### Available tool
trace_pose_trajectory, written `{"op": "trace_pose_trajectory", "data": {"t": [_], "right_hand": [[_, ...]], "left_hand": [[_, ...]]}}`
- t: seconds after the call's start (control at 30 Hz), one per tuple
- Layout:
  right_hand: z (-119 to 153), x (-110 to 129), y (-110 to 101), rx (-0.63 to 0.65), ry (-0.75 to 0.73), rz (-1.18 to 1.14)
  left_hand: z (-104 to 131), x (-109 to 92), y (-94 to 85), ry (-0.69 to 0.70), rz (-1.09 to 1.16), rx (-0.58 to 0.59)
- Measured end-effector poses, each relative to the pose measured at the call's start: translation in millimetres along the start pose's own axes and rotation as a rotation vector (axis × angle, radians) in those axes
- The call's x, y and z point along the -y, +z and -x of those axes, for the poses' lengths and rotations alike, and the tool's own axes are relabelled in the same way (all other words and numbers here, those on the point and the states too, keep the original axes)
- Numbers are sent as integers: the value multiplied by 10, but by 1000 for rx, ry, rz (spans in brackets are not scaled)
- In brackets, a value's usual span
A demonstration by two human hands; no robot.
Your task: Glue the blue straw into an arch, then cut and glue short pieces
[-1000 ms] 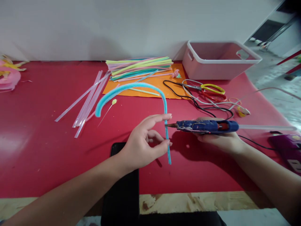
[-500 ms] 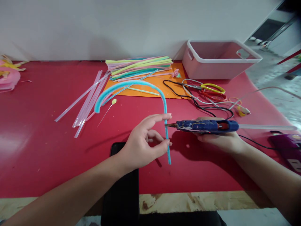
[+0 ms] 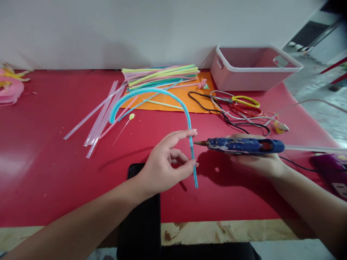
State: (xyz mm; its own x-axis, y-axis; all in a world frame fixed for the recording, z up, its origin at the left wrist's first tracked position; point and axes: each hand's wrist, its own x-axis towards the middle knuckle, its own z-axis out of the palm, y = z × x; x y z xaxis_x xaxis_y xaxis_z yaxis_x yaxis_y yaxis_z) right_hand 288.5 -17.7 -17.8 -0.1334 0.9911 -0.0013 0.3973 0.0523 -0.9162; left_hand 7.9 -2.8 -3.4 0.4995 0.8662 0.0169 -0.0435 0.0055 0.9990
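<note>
Between the fingertips and thumb of my left hand (image 3: 168, 162) is a blue pipe cleaner (image 3: 181, 98), bent in a wide arch that curves away to the left, its lower end hanging straight below my thumb. My right hand (image 3: 257, 162) is wrapped round a blue hot glue gun (image 3: 233, 145), partly hidden beneath it. The gun's metal nozzle points left, a small gap away from the straight part of the pipe cleaner. A clear glue stick (image 3: 311, 148) sticks out of the gun's back end.
Behind lie a bundle of coloured pipe cleaners (image 3: 159, 77) on an orange envelope (image 3: 173, 104), glue sticks (image 3: 104, 112) and a yellow-tipped stem (image 3: 131, 116). Scissors (image 3: 245, 102), cables (image 3: 230, 122) and a pink bin (image 3: 244, 79) are at right. A black phone (image 3: 139, 224) lies under my left wrist.
The glue gun in my right hand has drawn back slightly to the right, its nozzle leaving the pipe cleaner. The pipe cleaner's arch has risen a little; my left hand stays nearly still.
</note>
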Motion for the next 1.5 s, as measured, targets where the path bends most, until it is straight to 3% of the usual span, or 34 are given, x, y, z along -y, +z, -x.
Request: {"op": "trace_pose_trajectory", "data": {"t": [0.13,0.4,0.7,0.87,1.5], "right_hand": [[-19,-29,7,73,-73,49],[-20,-19,4,98,-41,53],[59,-8,47,-57,113,-4],[26,-72,12,14,72,-24],[-14,-2,33,-5,114,-73]], "left_hand": [[3,8,-10,4,2,7],[9,31,-15,33,35,16],[14,17,-8,3,81,31],[17,17,-10,-2,77,27],[20,30,-7,9,52,29]]}}
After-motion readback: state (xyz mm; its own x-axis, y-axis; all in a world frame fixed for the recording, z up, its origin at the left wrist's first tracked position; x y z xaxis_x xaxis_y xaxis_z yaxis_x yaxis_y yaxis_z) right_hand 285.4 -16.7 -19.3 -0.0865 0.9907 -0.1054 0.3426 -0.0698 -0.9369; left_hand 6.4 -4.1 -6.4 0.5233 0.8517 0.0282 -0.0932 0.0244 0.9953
